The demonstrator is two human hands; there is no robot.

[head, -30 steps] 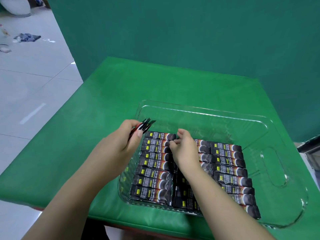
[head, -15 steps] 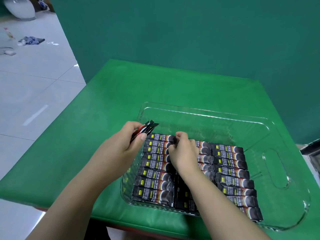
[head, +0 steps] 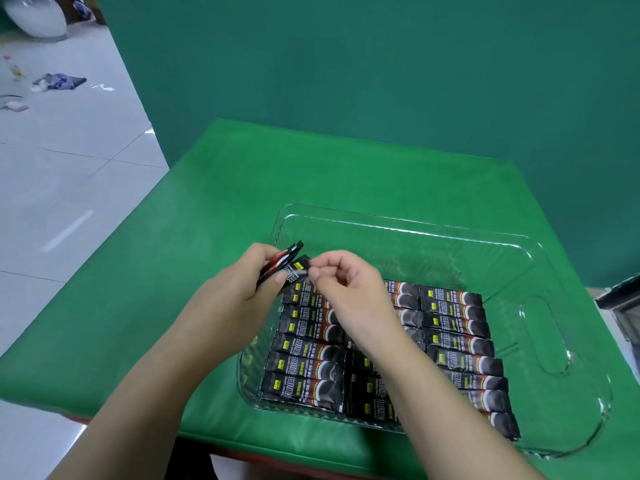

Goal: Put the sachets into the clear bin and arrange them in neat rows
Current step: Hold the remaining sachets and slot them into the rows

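Three rows already lay in the bin (head: 450,233). My left hand (head: 242,289) gripped spare sachets (head: 280,265); my right hand (head: 341,282), just beside, pinched one (head: 298,270) slanting away, rows directly below.

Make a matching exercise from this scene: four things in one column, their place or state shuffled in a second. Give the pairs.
1. left hand
2. right hand
3. clear bin
4. rag

A. lies on the floor
B. grips a small stack of sachets
C. holds rows of sachets
D. pinches the end of one sachet

Pairs: 1-B, 2-D, 3-C, 4-A
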